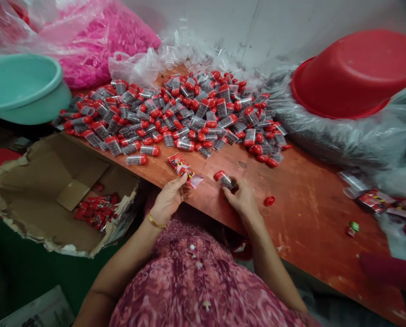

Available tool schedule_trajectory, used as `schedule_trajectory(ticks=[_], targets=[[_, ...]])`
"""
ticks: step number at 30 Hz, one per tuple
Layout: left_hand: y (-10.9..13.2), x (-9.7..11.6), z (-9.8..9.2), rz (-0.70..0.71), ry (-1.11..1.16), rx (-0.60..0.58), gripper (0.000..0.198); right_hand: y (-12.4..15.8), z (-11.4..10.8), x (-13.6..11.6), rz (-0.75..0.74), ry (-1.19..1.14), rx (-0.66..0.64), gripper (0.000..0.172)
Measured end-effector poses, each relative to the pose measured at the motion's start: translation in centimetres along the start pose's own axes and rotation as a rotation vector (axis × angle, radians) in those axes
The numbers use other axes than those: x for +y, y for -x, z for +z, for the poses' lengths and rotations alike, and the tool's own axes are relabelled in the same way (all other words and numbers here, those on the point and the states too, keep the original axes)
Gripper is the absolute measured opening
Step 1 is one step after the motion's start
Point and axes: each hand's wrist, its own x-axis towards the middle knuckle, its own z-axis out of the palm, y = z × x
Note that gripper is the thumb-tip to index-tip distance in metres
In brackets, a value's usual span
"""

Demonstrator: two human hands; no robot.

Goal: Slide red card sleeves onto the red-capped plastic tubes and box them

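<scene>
Between the thumb and fingers of my left hand [170, 195] is a red printed packet [179, 164] with a clear lower end, held over the table's front edge. My right hand [242, 197] grips a clear tube with a red cap [224, 179], which lies tilted with its capped end toward the upper left. The contents of that tube are hard to make out. Just right of my right hand a loose red cap [269, 200] rests on the table. Beyond both hands spreads a large heap of red-capped clear tubes [189, 113].
A torn cardboard box [46, 181] with red packets [99, 211] stands at left below the table [311, 204]. A teal basin [22, 86] and pink-filled bag [97, 41] are behind it. A red tub [355, 72] sits upside down on a plastic bag [339, 136] at right.
</scene>
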Motion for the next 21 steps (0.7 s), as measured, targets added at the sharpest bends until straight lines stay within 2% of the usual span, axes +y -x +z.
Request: schedule_trajectory(ticks=[3,6,12,17,21], targets=[[0.0,0.1,0.1,0.006,-0.039,0.023,0.028,0.9,-0.7,0.7,-0.042,-0.478,-0.020,0.044],[0.1,0.1,0.5,0.022,-0.093,0.026,0.030,2.4,-2.1,0.2,-0.085,-0.704,-0.102,0.045],[0.2,0.1,0.8,0.021,-0.178,-0.011,0.035,3.3,-4.0,-2.1,-0.208,-0.659,-0.215,0.041],[0.2,0.0,0.4,0.058,-0.269,-0.040,0.039,2.6,-3.2,-2.6,-0.243,-0.624,-0.227,0.039],[0.4,-0.2,0.7,0.145,-0.259,-0.049,0.038,2.5,-2.3,-3.0,-0.229,-0.649,-0.205,0.042]])
